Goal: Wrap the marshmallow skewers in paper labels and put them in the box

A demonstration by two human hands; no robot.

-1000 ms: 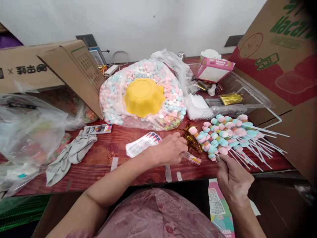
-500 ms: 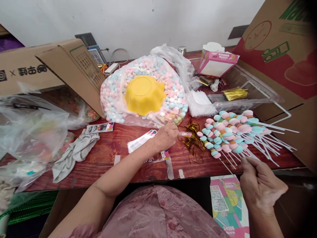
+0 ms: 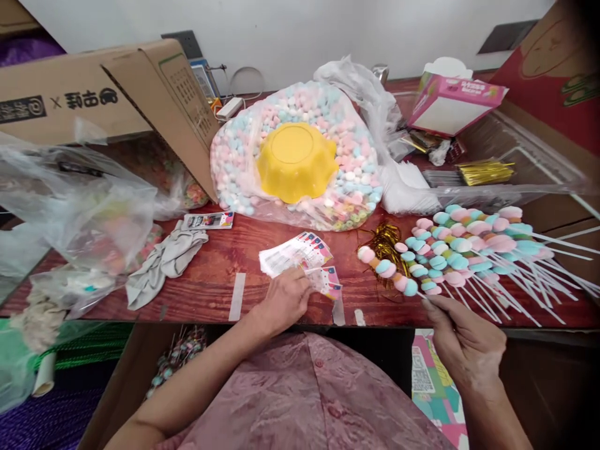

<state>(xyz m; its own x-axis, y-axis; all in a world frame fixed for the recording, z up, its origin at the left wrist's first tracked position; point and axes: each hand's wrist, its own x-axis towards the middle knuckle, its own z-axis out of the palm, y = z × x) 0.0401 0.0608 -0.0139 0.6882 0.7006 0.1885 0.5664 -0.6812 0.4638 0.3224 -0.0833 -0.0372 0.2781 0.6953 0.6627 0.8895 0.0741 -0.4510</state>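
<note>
My right hand (image 3: 462, 337) pinches the thin white stick of a marshmallow skewer (image 3: 387, 269), whose pink, white and blue pieces point left over the table. A pile of similar marshmallow skewers (image 3: 469, 244) lies just beyond that hand, sticks toward the right. My left hand (image 3: 285, 297) is closed at the table's front, its fingertips pinching the edge of a printed plastic wrapper (image 3: 328, 281); the fingers partly hide this grip. A fanned stack of printed wrappers (image 3: 295, 250) lies right behind it. Gold twist ties (image 3: 387, 240) lie loose between the stack and the pile.
A yellow scalloped bowl (image 3: 297, 165) sits upside down on a big bag of marshmallows (image 3: 234, 162). Cardboard boxes (image 3: 154, 94) stand on the left. Grey gloves (image 3: 164, 265) lie nearby. On the right, a clear plastic tray (image 3: 539, 178) holds gold ties and a pink box (image 3: 459, 103).
My left hand has drawn back toward me and left, from near the gold ties to the wrapper stack. My right hand has moved left, bringing the skewer clear of the pile. The view has shifted.
</note>
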